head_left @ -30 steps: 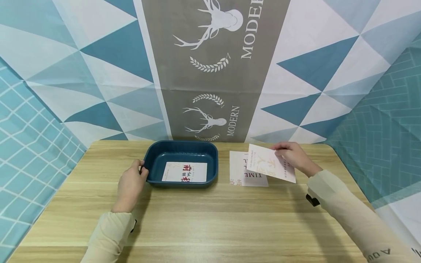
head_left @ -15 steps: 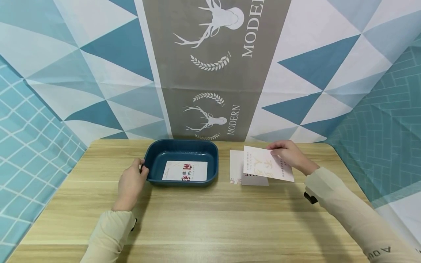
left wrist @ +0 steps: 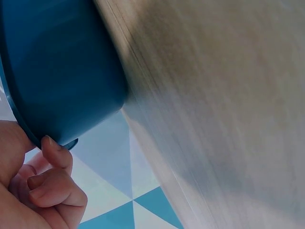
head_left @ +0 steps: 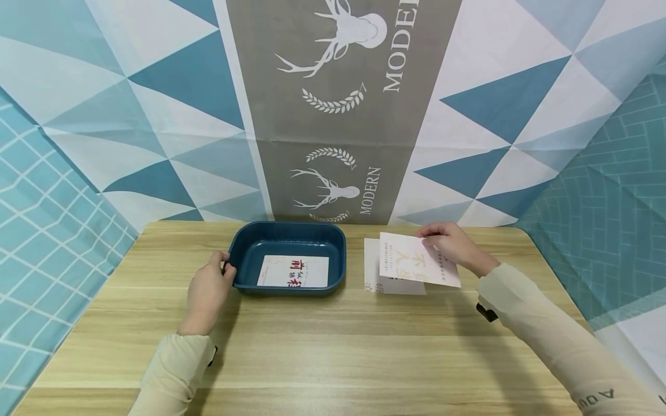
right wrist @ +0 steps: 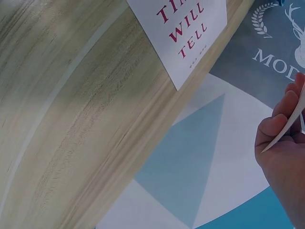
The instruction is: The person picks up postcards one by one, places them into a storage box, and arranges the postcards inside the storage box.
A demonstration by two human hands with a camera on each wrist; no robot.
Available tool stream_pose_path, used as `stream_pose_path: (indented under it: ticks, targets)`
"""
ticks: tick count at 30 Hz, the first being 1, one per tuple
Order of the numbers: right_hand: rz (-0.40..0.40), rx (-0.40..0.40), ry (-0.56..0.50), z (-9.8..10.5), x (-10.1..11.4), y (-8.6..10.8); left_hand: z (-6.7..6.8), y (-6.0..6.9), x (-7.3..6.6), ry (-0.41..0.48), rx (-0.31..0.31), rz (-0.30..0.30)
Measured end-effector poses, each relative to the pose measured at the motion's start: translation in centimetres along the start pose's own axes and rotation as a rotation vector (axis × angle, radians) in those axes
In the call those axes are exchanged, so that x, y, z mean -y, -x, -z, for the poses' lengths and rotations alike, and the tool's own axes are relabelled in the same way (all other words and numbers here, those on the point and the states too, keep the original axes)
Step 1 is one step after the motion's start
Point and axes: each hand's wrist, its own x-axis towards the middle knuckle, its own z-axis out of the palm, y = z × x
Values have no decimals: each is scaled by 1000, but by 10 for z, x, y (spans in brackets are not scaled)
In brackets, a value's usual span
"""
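Note:
My left hand (head_left: 208, 294) pinches the left rim of a dark blue rectangular tub (head_left: 286, 293); the left wrist view shows thumb and fingers at the tub's edge (left wrist: 66, 95). Inside the tub lies a white card (head_left: 270, 273) with red characters. My right hand (head_left: 458, 247) pinches the upper right edge of a white card with pale gold characters (head_left: 411, 257). That card is raised and slightly tilted over other white cards (head_left: 372, 266) on the table, which it partly covers. In the right wrist view, a card with red lettering (right wrist: 190, 38) lies on the wood.
The wooden table (head_left: 312, 358) reaches back to a patterned wall cloth (head_left: 322, 127) with deer heads and triangles. Teal tile-patterned cloth (head_left: 614, 202) hangs on the right and a light blue grid cloth (head_left: 41, 242) on the left.
My right hand has carried the gold-lettered card leftward, so it covers more of the cards beneath. My left hand and the tub have stayed in place.

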Motion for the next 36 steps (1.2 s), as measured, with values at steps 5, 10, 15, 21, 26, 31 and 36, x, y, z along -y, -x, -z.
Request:
stream_pose_path:
  ticks: [5,10,15,21,26,31,36]
  targets:
    - [1,8,3,-2,2,-1,-1,0,0,-1,-12,-4]
    - [13,13,8,-4,2,-3,-2,0,1,-3,-18,-13]
    - [12,15,7,-4,3,-5,-1,1,1,-3,-20,-13]
    - [15,22,13,-5,6,-5,-1,1,1,-1,-18,-8]
    - [28,29,3,-4,6,-4,-1,0,1,0,-9,-5]
    - [31,25,2,-3,7,-4,-1,0,1,0,8,-1]
    - [27,26,0,-3,10,-5,-1,-1,2,-1,16,-1]
